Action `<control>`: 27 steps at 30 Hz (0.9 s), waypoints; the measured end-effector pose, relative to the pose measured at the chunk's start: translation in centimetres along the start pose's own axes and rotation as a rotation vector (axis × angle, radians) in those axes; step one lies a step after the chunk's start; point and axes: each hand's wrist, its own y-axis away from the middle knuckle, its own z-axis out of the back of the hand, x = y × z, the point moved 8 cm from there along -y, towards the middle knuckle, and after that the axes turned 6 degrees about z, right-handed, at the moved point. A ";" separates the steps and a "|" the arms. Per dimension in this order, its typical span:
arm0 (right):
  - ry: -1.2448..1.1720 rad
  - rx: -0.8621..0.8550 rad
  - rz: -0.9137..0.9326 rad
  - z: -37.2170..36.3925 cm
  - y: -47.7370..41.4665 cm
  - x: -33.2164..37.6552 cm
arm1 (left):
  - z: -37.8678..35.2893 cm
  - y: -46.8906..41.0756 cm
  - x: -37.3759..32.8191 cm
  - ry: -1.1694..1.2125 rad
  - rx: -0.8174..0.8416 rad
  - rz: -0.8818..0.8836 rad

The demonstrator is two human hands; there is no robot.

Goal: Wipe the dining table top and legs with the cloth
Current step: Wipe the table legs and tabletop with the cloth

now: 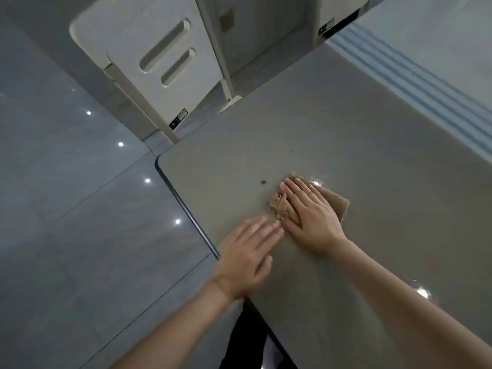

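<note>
While the right hand's (311, 217) flat fingers (298, 194) press the cloth (336, 205) and the left hand's (246, 255) spread empty, a stroke may miss the spot (263, 182) just beside them.

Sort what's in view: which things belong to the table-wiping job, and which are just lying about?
Job: dining table top; brown cloth; right hand pressing flat on the cloth; left hand, blurred, beside it; small brown spot on the top.
Lying about: white chair; second chair, partly seen; tiled floor.

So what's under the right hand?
A brown cloth, pressed flat on the table top by the right hand. The hand covers its middle; whatever lies beneath is hidden.
</note>
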 end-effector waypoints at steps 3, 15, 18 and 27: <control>-0.007 -0.094 -0.126 0.5 0.0 -2.0 | 4.1 -4.3 10.0 -0.106 -0.084 0.184; 0.010 -0.219 -0.896 5.7 -10.9 -19.0 | 4.4 -9.0 19.3 -0.177 -0.087 0.345; 0.016 -0.157 -0.552 3.0 -12.7 -9.2 | 4.4 -9.1 19.2 -0.169 -0.057 0.346; -0.011 0.225 0.332 -1.0 1.6 1.2 | 4.6 -9.2 19.2 -0.143 -0.036 0.372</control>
